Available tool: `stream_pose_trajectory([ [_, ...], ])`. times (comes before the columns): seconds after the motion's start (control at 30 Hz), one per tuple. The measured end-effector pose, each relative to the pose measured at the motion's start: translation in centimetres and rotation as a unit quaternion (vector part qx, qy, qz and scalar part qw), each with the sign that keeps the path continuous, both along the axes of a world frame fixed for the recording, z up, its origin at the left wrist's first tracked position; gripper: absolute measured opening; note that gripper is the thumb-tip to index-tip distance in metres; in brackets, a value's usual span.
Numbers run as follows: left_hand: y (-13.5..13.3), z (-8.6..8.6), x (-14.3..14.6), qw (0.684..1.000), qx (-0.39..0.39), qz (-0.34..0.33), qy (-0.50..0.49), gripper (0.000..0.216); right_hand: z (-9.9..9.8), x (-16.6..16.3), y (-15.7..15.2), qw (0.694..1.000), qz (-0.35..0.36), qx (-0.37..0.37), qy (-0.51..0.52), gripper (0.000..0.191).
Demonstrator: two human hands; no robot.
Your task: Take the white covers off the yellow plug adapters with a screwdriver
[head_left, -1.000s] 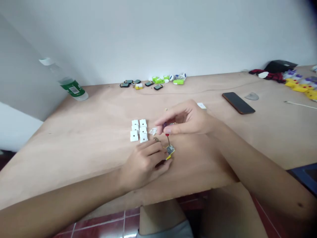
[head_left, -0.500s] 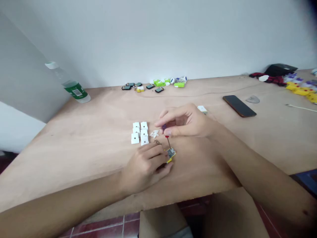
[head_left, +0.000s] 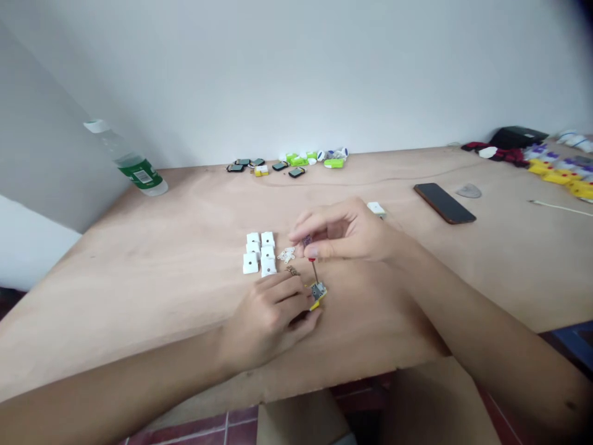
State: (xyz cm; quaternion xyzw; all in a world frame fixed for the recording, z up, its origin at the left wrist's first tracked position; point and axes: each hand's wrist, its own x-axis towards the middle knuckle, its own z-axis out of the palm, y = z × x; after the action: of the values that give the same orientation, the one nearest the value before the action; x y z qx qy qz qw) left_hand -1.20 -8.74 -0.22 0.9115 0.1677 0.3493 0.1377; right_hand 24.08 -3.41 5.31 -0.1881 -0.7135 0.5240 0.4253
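My right hand (head_left: 343, 232) pinches the handle of a small screwdriver (head_left: 315, 271); its thin shaft points down. The screwdriver's tip meets a small yellow casing with grey inner parts (head_left: 317, 292). Closed around that casing, my left hand (head_left: 275, 306) steadies it on the table and hides its left side. Just beyond the left hand lie tiny brass-coloured pieces (head_left: 293, 271) and a little pile of small white parts (head_left: 286, 254). Several white blocks (head_left: 267, 253), each with a dark dot, stand in two columns to the left of the pile.
Along the wall lie dark-faced modules (head_left: 280, 166) and green pieces (head_left: 333, 163). A bottle (head_left: 144, 175) stands at the left, a phone (head_left: 445, 203) lies at the right. Farther right are yellow parts (head_left: 558, 175). Another white block (head_left: 376, 209) sits behind my right hand.
The view has shifted slightly. Both hands keep the same hold, with the screwdriver still on the yellow casing; the right fingers have moved slightly on the handle.
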Motion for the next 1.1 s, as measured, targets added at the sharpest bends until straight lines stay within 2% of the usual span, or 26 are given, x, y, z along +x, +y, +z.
stream_pose_trajectory([
  [0.17, 0.1, 0.0, 0.0, 1.000, -0.002, -0.005, 0.002, 0.005, 0.1, 0.2, -0.1, 1.000, 0.008, -0.015, -0.010, 0.034],
  [0.3, 0.0, 0.1, 0.1, 1.000, -0.005, 0.000, 0.006, 0.006, 0.1, 0.0, -0.2, 1.000, -0.007, -0.014, -0.012, 0.028],
  [0.47, 0.0, 0.2, 0.1, 1.000, -0.004, 0.001, 0.010, 0.008, -0.2, 0.1, -0.4, 0.999, 0.018, -0.040, -0.001, 0.032],
  [0.6, 0.0, 0.2, 0.1, 1.000, 0.003, 0.001, 0.008, 0.011, -0.1, 0.4, -0.3, 0.998, -0.003, -0.055, 0.034, 0.034],
  [0.83, 0.0, -0.2, 0.2, 1.000, 0.006, 0.001, -0.001, 0.012, 0.4, -0.3, -1.0, 0.979, -0.096, -0.118, 0.139, 0.022],
  [0.97, 0.2, -0.6, 0.1, 1.000, 0.007, 0.001, -0.005, 0.018, 0.0, -1.1, -4.1, 0.953, -0.192, -0.125, 0.197, 0.018],
  [1.1, 0.3, -0.7, 0.2, 1.000, 0.009, 0.003, 0.000, 0.020, -1.7, -2.1, -7.3, 0.927, -0.263, -0.117, 0.241, 0.021],
])
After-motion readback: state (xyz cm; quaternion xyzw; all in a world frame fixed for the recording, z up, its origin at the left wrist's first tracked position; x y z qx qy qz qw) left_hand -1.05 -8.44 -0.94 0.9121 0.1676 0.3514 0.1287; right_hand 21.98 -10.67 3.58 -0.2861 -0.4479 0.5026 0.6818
